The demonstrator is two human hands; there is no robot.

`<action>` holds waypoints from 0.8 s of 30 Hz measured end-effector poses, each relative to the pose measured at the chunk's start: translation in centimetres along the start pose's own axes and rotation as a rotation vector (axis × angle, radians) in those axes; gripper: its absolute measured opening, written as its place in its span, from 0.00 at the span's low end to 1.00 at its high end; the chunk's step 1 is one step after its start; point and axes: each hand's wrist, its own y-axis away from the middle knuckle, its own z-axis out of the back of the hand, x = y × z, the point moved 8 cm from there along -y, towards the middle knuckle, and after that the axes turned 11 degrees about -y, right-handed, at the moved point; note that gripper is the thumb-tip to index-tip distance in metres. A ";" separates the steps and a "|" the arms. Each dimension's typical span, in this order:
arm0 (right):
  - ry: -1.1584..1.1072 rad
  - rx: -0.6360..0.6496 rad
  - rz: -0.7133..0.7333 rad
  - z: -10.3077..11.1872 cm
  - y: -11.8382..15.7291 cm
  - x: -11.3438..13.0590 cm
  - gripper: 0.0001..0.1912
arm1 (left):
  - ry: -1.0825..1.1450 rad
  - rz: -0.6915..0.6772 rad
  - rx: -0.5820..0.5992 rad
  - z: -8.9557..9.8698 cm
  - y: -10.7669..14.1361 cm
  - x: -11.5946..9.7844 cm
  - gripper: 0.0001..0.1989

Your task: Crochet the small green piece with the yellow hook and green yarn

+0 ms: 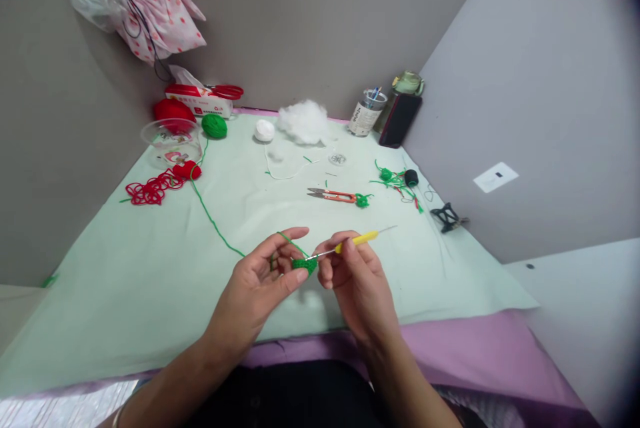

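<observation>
Between the thumb and fingers of my left hand (263, 278) is a small green crochet piece (305, 265). A strand of green yarn (213, 220) runs over the left index finger and back across the table to the green yarn ball (215, 126). My right hand (360, 281) is closed around the yellow handle of a crochet hook (357, 241). The hook's metal tip touches the upper edge of the green piece. Both hands are just above the near part of the table.
Orange thread snips (340, 196) lie beyond the hands. White stuffing (304, 123) and a white yarn ball (265, 131) sit farther back. Red yarn (150, 189) and a clear plastic cup (173, 141) are at left. Green scraps (397, 180), a phone (401, 120) and a pen holder (367, 113) are at right.
</observation>
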 end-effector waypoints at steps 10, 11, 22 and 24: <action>0.208 0.123 0.216 -0.4 1.0 2.1 0.12 | -0.102 -0.048 -0.038 0.4 0.2 -0.7 0.17; 0.250 0.137 0.243 -0.5 1.2 2.3 0.11 | -0.127 -0.062 -0.043 0.5 0.2 -0.8 0.16; 0.923 0.395 0.712 -3.3 4.7 3.5 0.12 | -0.402 -0.342 -0.284 0.9 1.4 -3.6 0.10; 1.037 0.417 0.820 -3.4 5.7 2.8 0.15 | -0.407 -0.376 -0.338 1.0 1.8 -3.8 0.11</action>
